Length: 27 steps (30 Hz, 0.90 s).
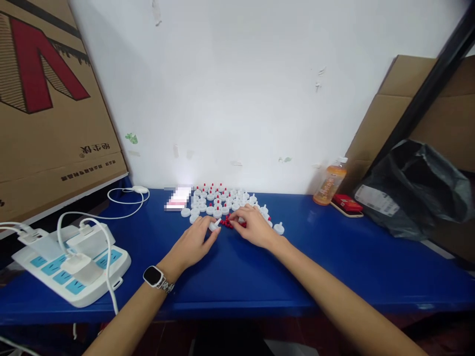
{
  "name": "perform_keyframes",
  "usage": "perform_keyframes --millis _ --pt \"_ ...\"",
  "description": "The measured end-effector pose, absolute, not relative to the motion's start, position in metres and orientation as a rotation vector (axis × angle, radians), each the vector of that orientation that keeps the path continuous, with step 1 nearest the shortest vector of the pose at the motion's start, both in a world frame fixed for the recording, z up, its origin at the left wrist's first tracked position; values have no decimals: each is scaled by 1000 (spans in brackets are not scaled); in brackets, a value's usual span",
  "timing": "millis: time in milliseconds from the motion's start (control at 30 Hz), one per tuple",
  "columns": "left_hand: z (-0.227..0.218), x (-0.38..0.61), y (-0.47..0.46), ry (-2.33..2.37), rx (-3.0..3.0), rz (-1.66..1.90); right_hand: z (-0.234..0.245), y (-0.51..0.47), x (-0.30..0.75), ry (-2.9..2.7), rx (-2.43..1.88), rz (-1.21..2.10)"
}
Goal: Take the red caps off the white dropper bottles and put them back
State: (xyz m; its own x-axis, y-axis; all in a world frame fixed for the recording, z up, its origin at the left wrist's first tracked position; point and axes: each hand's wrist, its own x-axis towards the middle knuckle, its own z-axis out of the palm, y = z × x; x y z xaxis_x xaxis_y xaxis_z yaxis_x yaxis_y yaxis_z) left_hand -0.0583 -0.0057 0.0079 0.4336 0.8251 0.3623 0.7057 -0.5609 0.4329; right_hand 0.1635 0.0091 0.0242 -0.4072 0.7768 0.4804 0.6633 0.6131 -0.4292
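Several small white plastic caps (208, 201), many with a red tip on top, stand in a cluster on the blue table (334, 257) near the wall. A small heap of loose red pieces (227, 223) lies at the cluster's near edge. My left hand (196, 242), with a smartwatch on the wrist, pinches one white cap (214, 225) between thumb and fingers. My right hand (252, 226) rests palm down with its fingertips on the red pieces; whether it grips one is hidden.
A white power strip (70, 264) with plugged chargers and cables sits at the left. Large cardboard boxes (48, 109) lean at the left and right. An orange drink bottle (329, 182), a red packet (347, 203) and a black plastic bag (415, 190) lie at the right.
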Motion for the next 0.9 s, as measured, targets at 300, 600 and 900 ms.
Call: perform_keyframes --millis 300,600,900 --pt "9 -57 -8 1353 2429 749 14 10 167 -2390 -1231 -22" --pt "7 -58 -6 1344 2420 752 11 12 169 -2367 -1254 -71" --pt "8 -57 -6 1316 2426 763 15 9 162 -2141 -1152 113"
